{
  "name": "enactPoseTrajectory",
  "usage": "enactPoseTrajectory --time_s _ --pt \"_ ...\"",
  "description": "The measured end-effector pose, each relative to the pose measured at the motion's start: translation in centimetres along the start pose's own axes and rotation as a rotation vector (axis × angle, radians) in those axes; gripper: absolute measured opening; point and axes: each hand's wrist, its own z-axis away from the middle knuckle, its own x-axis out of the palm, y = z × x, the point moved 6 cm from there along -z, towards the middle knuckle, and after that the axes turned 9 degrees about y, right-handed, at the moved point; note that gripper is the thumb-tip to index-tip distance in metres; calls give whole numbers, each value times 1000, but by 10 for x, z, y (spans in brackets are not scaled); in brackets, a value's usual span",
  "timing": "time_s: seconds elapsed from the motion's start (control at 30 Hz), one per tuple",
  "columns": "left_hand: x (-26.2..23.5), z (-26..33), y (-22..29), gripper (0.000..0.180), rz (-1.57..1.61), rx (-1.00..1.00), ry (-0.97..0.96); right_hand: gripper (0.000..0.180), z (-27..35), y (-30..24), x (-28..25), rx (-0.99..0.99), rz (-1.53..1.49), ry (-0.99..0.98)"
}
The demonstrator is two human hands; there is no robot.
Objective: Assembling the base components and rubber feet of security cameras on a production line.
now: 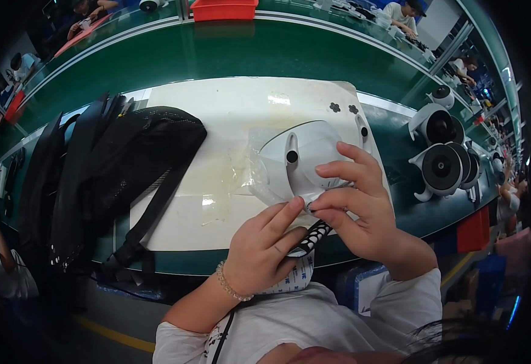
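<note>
L hand (259,249) pinching, R hand (356,206) fingers curled

White camera shell (305,159), black mesh bag (138,151), green bench (217,60), red bin (224,10).

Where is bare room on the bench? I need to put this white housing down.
The white mat is bare beyond the white housing, between the black bag and two small black pads. Finished units crowd the right.

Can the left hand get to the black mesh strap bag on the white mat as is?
Probably yes: the black mesh strap bag lies uncovered on the left hand's side, but that hand is on the white rounded plastic housing.
</note>
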Motion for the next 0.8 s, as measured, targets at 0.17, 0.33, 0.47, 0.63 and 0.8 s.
enactPoseTrajectory --time_s 0.17,0.33,0.47,0.63,0.8 --pt "2 1 -3 44 -21 -6 4 9 3 1 6 -11 27 3" --pt "3 4 -5 32 -51 -1 -48 11 12 4 8 -61 56 98" --pt "2 2 -4 41 -13 -22 -9 17 24 -7 6 -211 284 155" --pt "4 5 -7 31 -35 -25 -22 21 27 -17 6 -280 576 57" --pt "1 5 -6 24 81 -85 89 21 41 -10 -9 -116 192 234"
